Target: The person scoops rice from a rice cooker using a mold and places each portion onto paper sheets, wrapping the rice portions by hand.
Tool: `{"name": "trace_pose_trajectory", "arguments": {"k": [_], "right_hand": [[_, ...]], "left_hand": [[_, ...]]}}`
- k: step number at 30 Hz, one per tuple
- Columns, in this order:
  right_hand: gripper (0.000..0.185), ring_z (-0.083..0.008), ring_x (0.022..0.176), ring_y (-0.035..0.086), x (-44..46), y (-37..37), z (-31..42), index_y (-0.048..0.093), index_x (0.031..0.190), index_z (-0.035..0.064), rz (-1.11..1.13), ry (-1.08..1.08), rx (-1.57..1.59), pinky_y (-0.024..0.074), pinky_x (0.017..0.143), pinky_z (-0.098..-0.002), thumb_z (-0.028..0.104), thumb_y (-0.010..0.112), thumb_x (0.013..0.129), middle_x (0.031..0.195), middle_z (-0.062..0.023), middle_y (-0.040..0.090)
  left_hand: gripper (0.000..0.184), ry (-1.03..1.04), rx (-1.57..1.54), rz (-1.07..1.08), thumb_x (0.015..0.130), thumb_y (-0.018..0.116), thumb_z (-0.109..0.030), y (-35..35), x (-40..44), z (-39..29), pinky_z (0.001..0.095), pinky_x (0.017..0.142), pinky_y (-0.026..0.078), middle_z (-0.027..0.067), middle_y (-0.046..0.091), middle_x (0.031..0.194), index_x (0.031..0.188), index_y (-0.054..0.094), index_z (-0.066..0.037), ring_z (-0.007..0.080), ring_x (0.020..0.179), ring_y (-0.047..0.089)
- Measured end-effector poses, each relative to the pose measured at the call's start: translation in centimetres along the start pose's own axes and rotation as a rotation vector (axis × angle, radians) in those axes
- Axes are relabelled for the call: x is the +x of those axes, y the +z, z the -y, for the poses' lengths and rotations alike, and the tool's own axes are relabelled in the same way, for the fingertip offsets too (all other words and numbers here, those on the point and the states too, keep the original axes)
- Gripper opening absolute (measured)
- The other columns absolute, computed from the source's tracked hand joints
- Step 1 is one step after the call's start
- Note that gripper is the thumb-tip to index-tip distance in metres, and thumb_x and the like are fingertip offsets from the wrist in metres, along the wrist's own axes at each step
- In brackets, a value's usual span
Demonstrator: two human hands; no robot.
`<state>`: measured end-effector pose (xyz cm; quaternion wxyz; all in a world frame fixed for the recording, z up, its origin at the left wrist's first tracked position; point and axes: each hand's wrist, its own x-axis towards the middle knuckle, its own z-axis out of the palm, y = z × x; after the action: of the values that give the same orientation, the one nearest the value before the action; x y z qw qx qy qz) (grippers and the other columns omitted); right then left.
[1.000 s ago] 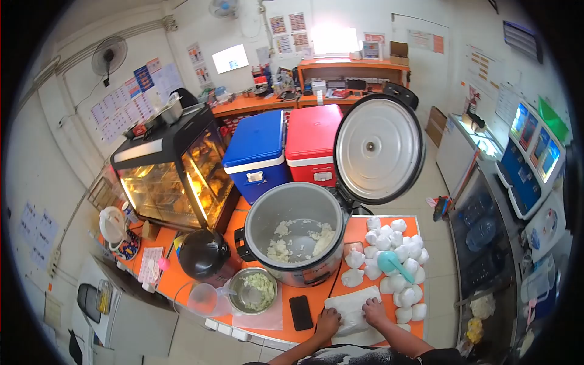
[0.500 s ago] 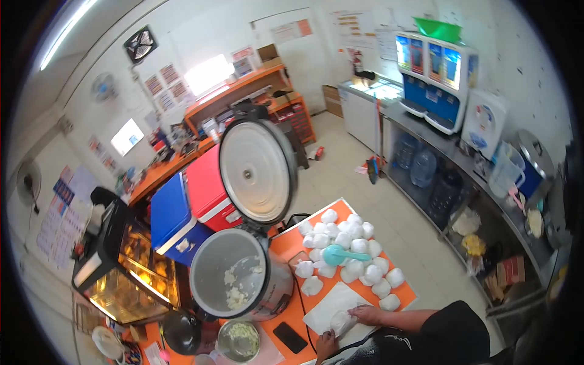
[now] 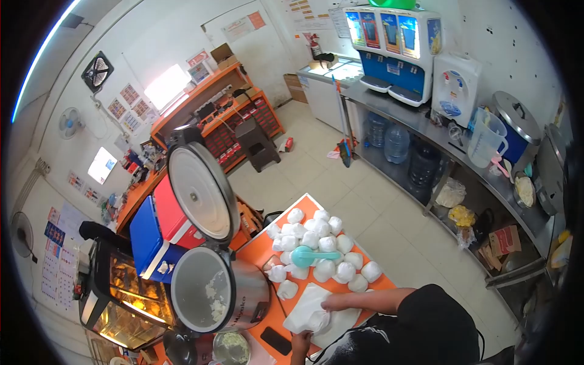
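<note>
White paper sheets (image 3: pixel 301 304) lie at the near edge of the orange table. My right hand (image 3: pixel 330 302) rests on a wrapped white bundle (image 3: pixel 315 320) on the sheets, its fingers too small to make out. My left hand (image 3: pixel 302 338) is pinched at the lower left edge of the paper. Beyond the paper sit several white wrapped balls (image 3: pixel 327 244), with a teal scoop (image 3: pixel 304 256) on them. To the left stands a large open cooker (image 3: pixel 249 298) with some rice (image 3: pixel 216 298) inside. A black phone (image 3: pixel 276 340) lies between cooker and paper.
A metal bowl (image 3: pixel 231 348) of pale green shreds is below the cooker. The cooker's lid (image 3: pixel 198 191) stands raised. Blue (image 3: pixel 145 234) and red (image 3: pixel 170 210) coolers and a lit food warmer (image 3: pixel 125 292) are at left. A steel counter (image 3: pixel 426 134) with a drink dispenser stands right.
The view has swung to the right, so the table things appear further left. The paper under my hands is now folded over into a bundle, and my left hand has come to its lower edge.
</note>
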<state>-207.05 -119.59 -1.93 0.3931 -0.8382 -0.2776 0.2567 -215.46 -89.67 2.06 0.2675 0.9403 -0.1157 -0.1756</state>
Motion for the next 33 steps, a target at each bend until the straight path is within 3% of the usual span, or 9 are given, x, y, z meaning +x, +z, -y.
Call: {"name": "trace_pose_trajectory", "arguments": {"k": [5, 9, 13, 15, 20, 24, 29, 31, 33], "right_hand": [[0.021, -0.0394, 0.073, 0.068, 4.6, -1.5, 1.9, 0.074, 0.083, 0.0017, 0.152, -0.134, -0.417, 0.0535, 0.068, -0.0483, 0.020, 0.071, 0.073, 0.087, -0.0202, 0.072], [0.014, -0.0372, 0.074, 0.072, 5.1, -0.1, 6.0, 0.075, 0.078, 0.0035, -0.085, 0.200, -0.381, 0.0565, 0.065, -0.0483, 0.014, 0.070, 0.071, 0.085, -0.0156, 0.074], [0.013, -0.0353, 0.084, 0.071, 5.1, 1.6, 5.6, 0.075, 0.084, 0.0049, -0.122, 0.176, -0.367, 0.0549, 0.073, -0.0505, 0.013, 0.070, 0.075, 0.089, -0.0126, 0.073], [0.017, -0.0343, 0.097, 0.067, 3.0, -1.4, 4.9, 0.071, 0.093, 0.0064, -0.075, -0.356, -0.440, 0.0510, 0.083, -0.0508, 0.015, 0.068, 0.079, 0.095, -0.0133, 0.069], [0.021, -0.0257, 0.089, 0.065, 3.2, -0.3, 1.9, 0.066, 0.100, 0.0088, 0.198, -0.314, 0.139, 0.0535, 0.080, -0.0389, 0.006, 0.071, 0.079, 0.108, -0.0139, 0.066], [0.032, -0.0191, 0.094, 0.063, 2.2, -2.8, 2.7, 0.063, 0.110, 0.0059, 0.665, 0.257, 1.202, 0.0525, 0.078, -0.0319, 0.006, 0.076, 0.081, 0.100, -0.0036, 0.067], [0.028, -0.0191, 0.081, 0.065, 1.5, -2.8, 4.4, 0.064, 0.114, 0.0028, 0.267, -0.706, 0.436, 0.0541, 0.068, -0.0329, 0.008, 0.069, 0.087, 0.097, -0.0045, 0.069], [0.030, -0.0270, 0.086, 0.068, -0.3, -4.3, 8.6, 0.064, 0.113, 0.0000, -0.170, 0.399, 0.792, 0.0546, 0.074, -0.0404, 0.016, 0.066, 0.088, 0.098, -0.0089, 0.070], [0.039, -0.0313, 0.090, 0.067, -0.5, -5.9, 9.3, 0.062, 0.115, -0.0008, -0.237, 0.417, 0.670, 0.0538, 0.078, -0.0430, 0.023, 0.068, 0.086, 0.101, -0.0124, 0.069]], "left_hand": [[0.047, -0.255, 0.000, 0.132, 0.069, 0.088, -0.031, 0.1, 3.8, 0.9, 0.0432, 0.077, 0.055, 0.0143, 0.074, 0.089, 0.097, 0.062, -0.003, 0.0341, 0.087, 0.072], [0.055, -0.298, 0.313, 0.325, 0.063, 0.090, -0.035, -1.9, 5.9, -2.2, 0.0460, 0.081, 0.053, 0.0152, 0.072, 0.100, 0.101, 0.061, -0.006, 0.0346, 0.098, 0.069], [0.041, -0.026, 0.233, 0.060, 0.071, 0.084, -0.020, -2.4, 3.9, -5.5, 0.0483, 0.081, 0.052, 0.0175, 0.070, 0.096, 0.102, 0.061, -0.006, 0.0373, 0.094, 0.067], [0.035, 0.197, 0.158, -0.109, 0.074, 0.080, -0.013, -1.2, 2.8, -4.7, 0.0487, 0.082, 0.052, 0.0183, 0.069, 0.094, 0.102, 0.060, -0.005, 0.0385, 0.094, 0.066], [0.029, 0.004, -0.364, -0.068, 0.083, 0.067, 0.000, 0.6, 1.0, -5.5, 0.0368, 0.088, 0.049, 0.0205, 0.066, 0.101, 0.110, 0.058, -0.002, 0.0358, 0.103, 0.065], [0.026, -0.011, -0.771, 0.048, 0.090, 0.063, -0.003, -0.8, 0.9, -9.2, 0.0331, 0.090, 0.049, 0.0128, 0.067, 0.110, 0.116, 0.059, 0.001, 0.0211, 0.102, 0.063], [0.034, -0.159, -1.063, -0.025, 0.089, 0.061, -0.002, -3.0, 2.3, -13.5, 0.0308, 0.084, 0.049, 0.0072, 0.064, 0.108, 0.123, 0.059, 0.000, 0.0164, 0.096, 0.061], [0.037, -0.167, -1.052, -0.061, 0.086, 0.061, 0.000, -4.5, 3.3, -16.7, 0.0308, 0.083, 0.050, 0.0081, 0.064, 0.108, 0.123, 0.058, 0.001, 0.0171, 0.095, 0.061], [0.039, -0.174, -1.044, -0.103, 0.083, 0.060, 0.003, -5.0, 3.4, -17.3, 0.0307, 0.082, 0.050, 0.0090, 0.064, 0.107, 0.122, 0.058, 0.002, 0.0178, 0.094, 0.061]]}}
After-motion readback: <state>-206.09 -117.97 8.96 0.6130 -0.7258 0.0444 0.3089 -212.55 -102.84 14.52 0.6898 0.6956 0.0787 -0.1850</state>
